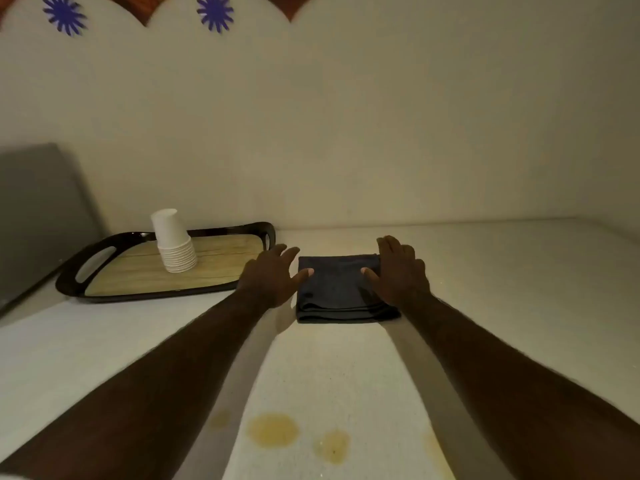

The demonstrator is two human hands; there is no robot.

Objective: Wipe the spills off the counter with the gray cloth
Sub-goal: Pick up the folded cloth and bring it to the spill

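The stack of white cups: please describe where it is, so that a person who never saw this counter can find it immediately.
Start at the pale counter and look to its far left, where a dark-rimmed tray with a wood-pattern floor lies near the wall. The stack of white cups stands upside down on that tray, toward its back. It is the only white, upright thing there; the gray cloth to its right lies flat and folded.

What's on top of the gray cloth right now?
The right hand rests flat on the gray cloth; the left hand reaches its edge. The counter beneath is hidden.
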